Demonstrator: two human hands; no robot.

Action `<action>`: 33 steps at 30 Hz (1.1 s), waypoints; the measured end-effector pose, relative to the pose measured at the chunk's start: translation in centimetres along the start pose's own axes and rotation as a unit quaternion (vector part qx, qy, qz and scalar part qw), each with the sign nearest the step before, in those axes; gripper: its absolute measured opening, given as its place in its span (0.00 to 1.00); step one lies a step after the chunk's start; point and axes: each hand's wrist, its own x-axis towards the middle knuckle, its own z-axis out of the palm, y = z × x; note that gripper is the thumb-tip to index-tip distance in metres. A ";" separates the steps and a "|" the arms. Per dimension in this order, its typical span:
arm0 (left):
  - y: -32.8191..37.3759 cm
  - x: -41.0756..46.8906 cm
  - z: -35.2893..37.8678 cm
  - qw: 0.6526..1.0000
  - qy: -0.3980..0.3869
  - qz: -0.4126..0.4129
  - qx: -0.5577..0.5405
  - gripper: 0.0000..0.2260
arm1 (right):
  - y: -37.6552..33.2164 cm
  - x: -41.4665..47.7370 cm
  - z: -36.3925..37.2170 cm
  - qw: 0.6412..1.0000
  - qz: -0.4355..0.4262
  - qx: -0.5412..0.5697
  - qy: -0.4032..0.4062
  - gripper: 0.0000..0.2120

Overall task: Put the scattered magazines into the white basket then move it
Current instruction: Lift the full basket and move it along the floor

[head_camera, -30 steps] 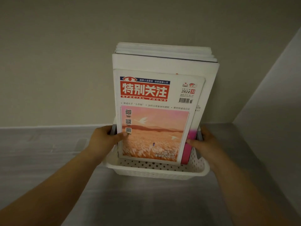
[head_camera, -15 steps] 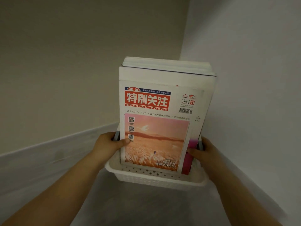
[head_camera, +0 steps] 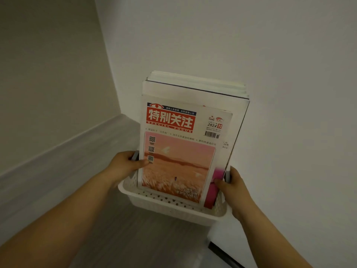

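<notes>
White basket (head_camera: 170, 206) held above the floor (head_camera: 135, 238), magazines (head_camera: 185, 144) upright inside, left hand (head_camera: 125, 167) grip closed on left handle, right hand (head_camera: 232, 187) grip closed on right handle, wall (head_camera: 289, 93) just beside it at right.

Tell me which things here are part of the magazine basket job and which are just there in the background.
Part of the job:
- white basket, held at both ends
- magazines standing upright in it
- left hand and right hand, each gripping a basket end

Just there:
- grey floor
- white wall to the right
- beige wall to the left
</notes>
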 end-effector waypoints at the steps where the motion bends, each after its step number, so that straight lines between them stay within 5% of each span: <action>1: 0.2 0.7 0.7 1.000 -0.008 -0.002 0.003 0.16 | 0.3 0.3 -0.6 1.000 0.009 0.006 0.008 0.16; 17: 1.0 7.6 3.7 0.992 -0.102 -0.005 0.070 0.18 | 2.6 2.4 -1.4 0.992 0.031 0.071 0.099 0.18; 23: 0.1 5.5 3.5 0.998 -0.012 -0.039 0.052 0.28 | 2.1 1.7 -1.2 0.991 0.014 0.079 0.111 0.24; 28: -3.0 -0.2 4.8 0.980 0.043 -0.088 -0.172 0.20 | 2.5 0.3 -1.0 0.991 0.035 0.105 0.079 0.23; 33: -2.5 -0.2 6.2 0.983 0.102 -0.053 -0.145 0.19 | 1.8 1.0 -0.7 0.993 0.051 0.024 0.103 0.26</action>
